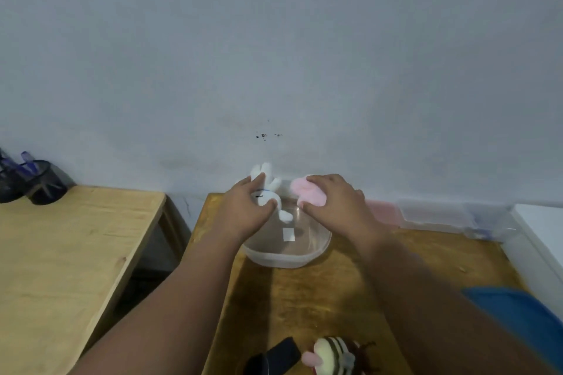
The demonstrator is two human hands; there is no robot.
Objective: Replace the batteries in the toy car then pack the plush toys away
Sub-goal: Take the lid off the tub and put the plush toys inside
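Head view: both hands reach over a clear round tub (283, 260) that stands near the far edge of the dark wooden counter (304, 298), close to the grey wall (274, 55). The left hand (243, 207) grips a white plush rabbit (269, 181), with thumb and fingers curled round its body; the ears stick up past the fingers and 1 white limb hangs down over the tub's far-left rim. The right hand (335, 204) grips a pink plush (304, 192), fingers wrapped over its top and thumb under it, held above the tub's far rim just beside the rabbit. Inside the tub only a small white label (288, 234) shows on the bottom.

At the near edge of the counter lies a striped plush (332, 353), cream with dark bands and a pink part at its left. Just left of it is a dark object (274, 356), cut off by the frame and too blurred to tell what it is.

Along the far right edge lie flat clear boxes (435, 213), the nearest with a pink lid (380, 211). A blue sleeve (524, 323) covers the right upper arm.

To the left, apart from the counter, stands a lighter counter (61, 253) with a black mesh cup (45, 184) holding pens (27, 161) at its far-left corner.
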